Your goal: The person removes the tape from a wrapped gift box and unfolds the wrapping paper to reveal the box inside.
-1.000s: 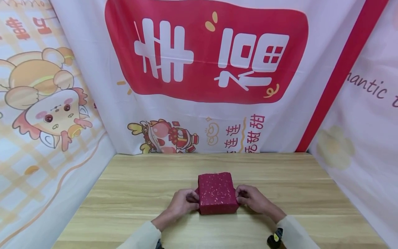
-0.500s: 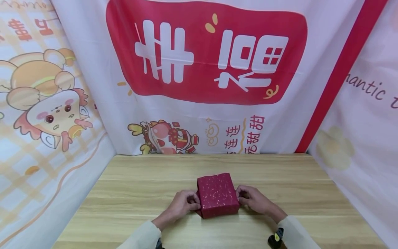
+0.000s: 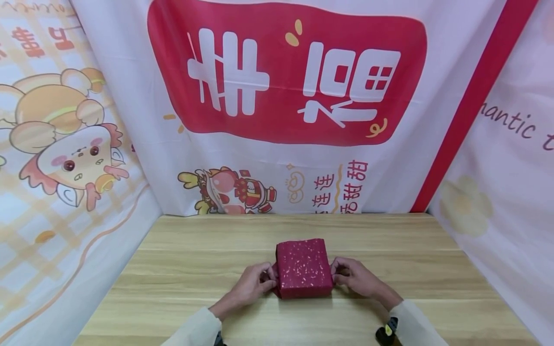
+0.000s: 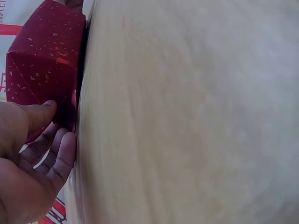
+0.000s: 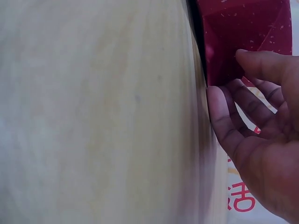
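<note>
A box wrapped in dark red, gold-flecked paper (image 3: 304, 266) sits on the wooden table between the two hands. Its paper folds into a tapering flap at each end. My left hand (image 3: 255, 282) pinches the left flap, thumb above and fingers beneath, as the left wrist view shows with the folded wrapping paper (image 4: 44, 60). On the opposite side my right hand (image 3: 352, 277) pinches the other flap; in the right wrist view the thumb (image 5: 261, 63) lies on the red paper and the fingers curl under it, low at the tabletop. The underside of the box is hidden.
The wood-grain table (image 3: 195, 250) runs back to a white cloth (image 3: 389, 168) with a large red printed panel. Printed cloths also hang along the left and right sides. Black-banded devices sit at both wrists, the right wrist device (image 3: 385, 331) showing more.
The box turned slightly askew and shifted toward me half a second ago. Now it is straighter and a little farther back. Both hands keep their pinch on the flaps.
</note>
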The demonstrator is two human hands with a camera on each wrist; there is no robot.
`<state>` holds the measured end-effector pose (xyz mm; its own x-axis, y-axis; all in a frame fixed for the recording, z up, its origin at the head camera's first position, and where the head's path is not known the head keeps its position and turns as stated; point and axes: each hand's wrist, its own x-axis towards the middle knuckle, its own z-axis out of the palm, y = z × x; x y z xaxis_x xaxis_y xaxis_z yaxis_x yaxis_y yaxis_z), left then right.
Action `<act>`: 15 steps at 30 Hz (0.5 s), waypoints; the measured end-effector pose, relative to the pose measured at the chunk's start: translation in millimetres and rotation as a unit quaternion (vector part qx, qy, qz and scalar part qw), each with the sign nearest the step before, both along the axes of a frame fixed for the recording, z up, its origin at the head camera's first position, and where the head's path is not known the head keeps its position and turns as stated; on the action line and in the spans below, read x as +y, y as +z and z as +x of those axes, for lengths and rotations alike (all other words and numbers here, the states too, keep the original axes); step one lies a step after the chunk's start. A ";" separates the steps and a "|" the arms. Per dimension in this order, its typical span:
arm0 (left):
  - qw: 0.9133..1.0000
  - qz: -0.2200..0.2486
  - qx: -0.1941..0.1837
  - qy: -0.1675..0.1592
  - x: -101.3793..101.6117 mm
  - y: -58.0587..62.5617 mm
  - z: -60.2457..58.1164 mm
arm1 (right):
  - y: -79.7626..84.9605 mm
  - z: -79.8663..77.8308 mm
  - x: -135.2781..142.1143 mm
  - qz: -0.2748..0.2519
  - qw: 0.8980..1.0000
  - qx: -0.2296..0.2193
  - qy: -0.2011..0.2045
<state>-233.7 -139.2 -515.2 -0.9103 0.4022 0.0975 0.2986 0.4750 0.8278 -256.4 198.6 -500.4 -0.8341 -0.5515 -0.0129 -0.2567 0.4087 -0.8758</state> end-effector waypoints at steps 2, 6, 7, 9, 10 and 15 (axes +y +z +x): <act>1.000 -0.004 0.005 -0.005 -0.9 0.3 0.9 | -0.1 0.0 1.5 -0.002 1.000 0.001 0.004; 1.000 -0.012 0.013 -0.016 -3.1 1.5 1.9 | -0.3 -0.6 4.8 0.001 1.000 0.002 0.011; 1.000 -0.015 0.015 -0.018 -3.8 2.0 2.0 | -0.1 -0.8 5.6 0.002 1.000 0.003 0.012; 0.999 -0.020 0.017 -0.021 -4.9 3.1 1.9 | 0.4 -1.6 7.2 0.006 1.000 0.005 0.015; 0.999 -0.023 0.017 -0.022 -5.5 4.0 2.0 | 0.9 -1.9 7.9 0.007 1.000 0.005 0.016; 0.999 -0.030 0.013 -0.034 -9.1 6.7 1.5 | 4.0 -2.6 11.4 0.021 0.999 0.009 0.027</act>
